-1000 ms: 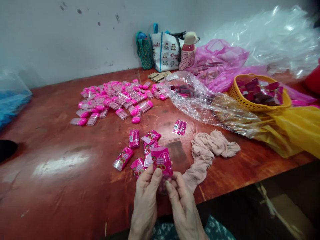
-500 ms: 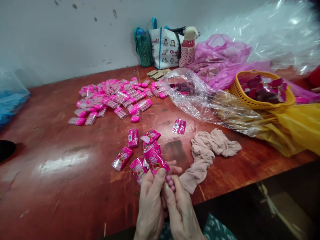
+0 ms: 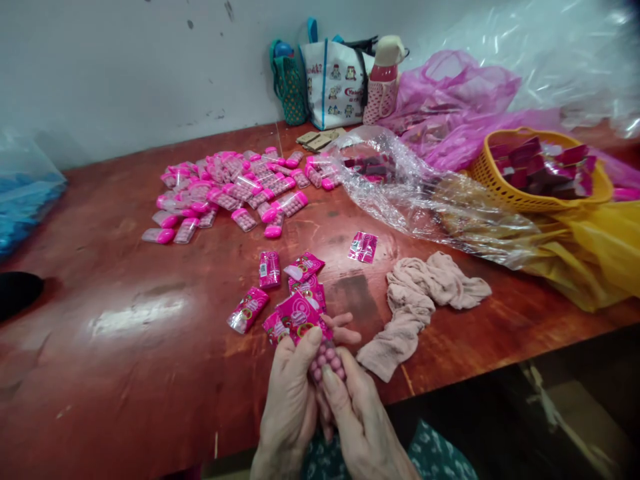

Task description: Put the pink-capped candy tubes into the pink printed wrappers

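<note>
At the table's front edge, my left hand (image 3: 293,387) pinches a printed pink wrapper (image 3: 299,317) at its near end. My right hand (image 3: 357,400) grips a clear container of pink balls (image 3: 327,361), whose far end is inside or under the wrapper; which is not certain. My thumbs are close together over it. Several pink packets lie just beyond, among them an upright one (image 3: 269,269) and a tilted one (image 3: 248,311). A flat pink wrapper (image 3: 363,247) lies farther right. Behind is a pile of small pink-capped containers (image 3: 230,183).
A beige cloth (image 3: 413,300) lies to the right. Beyond it are clear plastic (image 3: 400,200), a yellow basket (image 3: 543,200) of dark pink pieces and a yellow bag (image 3: 595,247). A white bag (image 3: 335,83) and bottles stand by the wall. A black object (image 3: 19,295) is at left.
More of the pink balls now shows between my thumbs. The wrapper and my left hand sit slightly farther left, and the whole view has shifted a little.
</note>
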The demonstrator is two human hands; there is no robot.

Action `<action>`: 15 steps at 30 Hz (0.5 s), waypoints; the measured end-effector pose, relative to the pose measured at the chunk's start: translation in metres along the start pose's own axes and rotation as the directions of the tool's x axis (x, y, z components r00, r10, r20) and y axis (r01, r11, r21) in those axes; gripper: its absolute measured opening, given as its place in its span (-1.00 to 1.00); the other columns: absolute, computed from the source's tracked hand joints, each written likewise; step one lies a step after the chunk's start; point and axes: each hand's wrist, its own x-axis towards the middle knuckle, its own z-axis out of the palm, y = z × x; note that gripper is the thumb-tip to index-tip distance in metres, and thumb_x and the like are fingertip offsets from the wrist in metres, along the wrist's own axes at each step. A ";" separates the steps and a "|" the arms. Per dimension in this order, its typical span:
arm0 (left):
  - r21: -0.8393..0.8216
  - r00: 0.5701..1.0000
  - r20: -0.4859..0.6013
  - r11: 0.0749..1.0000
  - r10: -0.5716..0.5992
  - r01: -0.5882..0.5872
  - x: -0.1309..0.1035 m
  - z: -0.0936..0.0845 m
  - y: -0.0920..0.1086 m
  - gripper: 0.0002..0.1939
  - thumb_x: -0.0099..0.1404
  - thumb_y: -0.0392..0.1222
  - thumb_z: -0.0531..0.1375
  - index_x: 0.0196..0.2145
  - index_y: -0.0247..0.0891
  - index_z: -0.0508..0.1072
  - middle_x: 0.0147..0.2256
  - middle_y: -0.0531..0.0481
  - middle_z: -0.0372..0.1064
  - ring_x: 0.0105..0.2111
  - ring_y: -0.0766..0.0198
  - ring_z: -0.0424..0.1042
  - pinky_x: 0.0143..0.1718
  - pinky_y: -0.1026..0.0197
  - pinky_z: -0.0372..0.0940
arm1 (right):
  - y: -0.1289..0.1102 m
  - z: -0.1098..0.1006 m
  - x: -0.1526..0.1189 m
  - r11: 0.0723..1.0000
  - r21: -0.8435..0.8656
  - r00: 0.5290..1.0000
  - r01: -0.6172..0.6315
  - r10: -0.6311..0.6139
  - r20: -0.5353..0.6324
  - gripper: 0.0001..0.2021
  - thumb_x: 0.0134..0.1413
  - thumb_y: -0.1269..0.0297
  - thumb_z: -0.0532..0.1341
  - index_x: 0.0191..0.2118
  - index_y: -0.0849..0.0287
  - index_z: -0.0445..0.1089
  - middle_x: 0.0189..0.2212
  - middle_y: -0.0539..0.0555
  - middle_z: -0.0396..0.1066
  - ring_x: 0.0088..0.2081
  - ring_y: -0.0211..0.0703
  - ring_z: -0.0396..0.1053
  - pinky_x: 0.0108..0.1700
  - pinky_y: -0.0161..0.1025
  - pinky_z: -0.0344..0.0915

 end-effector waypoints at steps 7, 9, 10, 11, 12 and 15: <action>0.041 0.998 0.051 0.998 -0.038 0.036 -0.002 -0.002 -0.005 -0.74 0.16 -0.20 0.17 -0.22 -0.39 0.47 -0.40 -0.16 0.50 -0.62 0.38 0.37 -0.69 0.44 0.19 | -0.002 0.000 -0.005 0.999 -0.002 0.997 0.037 -0.037 -0.064 -0.61 0.14 0.10 0.07 0.04 0.16 0.29 -0.09 0.15 0.39 -0.11 -0.10 0.38 -0.11 -0.32 0.34; 0.043 0.996 0.046 0.996 -0.075 0.073 -0.003 -0.005 -0.004 -0.73 0.15 -0.18 0.18 -0.22 -0.40 0.47 -0.41 -0.17 0.50 -0.66 0.43 0.33 -0.68 0.45 0.19 | -0.005 0.001 -0.008 1.000 -0.016 0.996 0.018 -0.019 -0.088 -0.63 0.14 0.12 0.08 0.01 0.15 0.32 -0.12 0.16 0.41 -0.14 -0.09 0.40 -0.18 -0.34 0.37; 0.046 0.994 0.053 0.995 -0.095 0.092 -0.004 -0.006 -0.004 -0.74 0.14 -0.18 0.19 -0.23 -0.39 0.48 -0.42 -0.16 0.50 -0.67 0.45 0.31 -0.66 0.45 0.20 | -0.006 0.001 -0.010 1.000 -0.025 0.995 0.003 -0.005 -0.098 -0.65 0.13 0.12 0.09 0.00 0.14 0.33 -0.14 0.15 0.42 -0.15 -0.10 0.41 -0.22 -0.36 0.38; 0.048 0.992 0.065 0.993 -0.109 0.106 -0.005 -0.008 -0.004 -0.75 0.13 -0.19 0.20 -0.25 -0.39 0.49 -0.42 -0.16 0.50 -0.67 0.47 0.30 -0.62 0.44 0.23 | -0.007 0.001 -0.011 0.999 -0.035 0.995 -0.011 0.007 -0.102 -0.65 0.13 0.12 0.09 -0.02 0.12 0.35 -0.15 0.15 0.43 -0.17 -0.10 0.41 -0.26 -0.37 0.39; 0.045 0.990 0.082 0.993 -0.111 0.108 -0.006 -0.010 -0.003 -0.77 0.11 -0.21 0.22 -0.27 -0.38 0.50 -0.41 -0.16 0.50 -0.67 0.46 0.30 -0.59 0.43 0.26 | -0.008 0.000 -0.011 0.999 -0.042 0.995 -0.020 0.016 -0.097 -0.65 0.13 0.10 0.09 -0.02 0.12 0.35 -0.17 0.15 0.43 -0.19 -0.11 0.41 -0.29 -0.38 0.38; -0.015 0.994 0.107 0.999 -0.030 0.032 -0.007 -0.015 -0.001 -0.78 0.08 -0.19 0.24 -0.31 -0.35 0.51 -0.34 -0.20 0.50 -0.61 0.37 0.36 -0.53 0.32 0.31 | -0.008 -0.001 -0.010 0.999 -0.043 0.999 0.004 -0.006 -0.038 -0.61 0.14 0.06 0.06 0.01 0.11 0.32 -0.23 0.13 0.44 -0.29 -0.14 0.43 -0.32 -0.36 0.37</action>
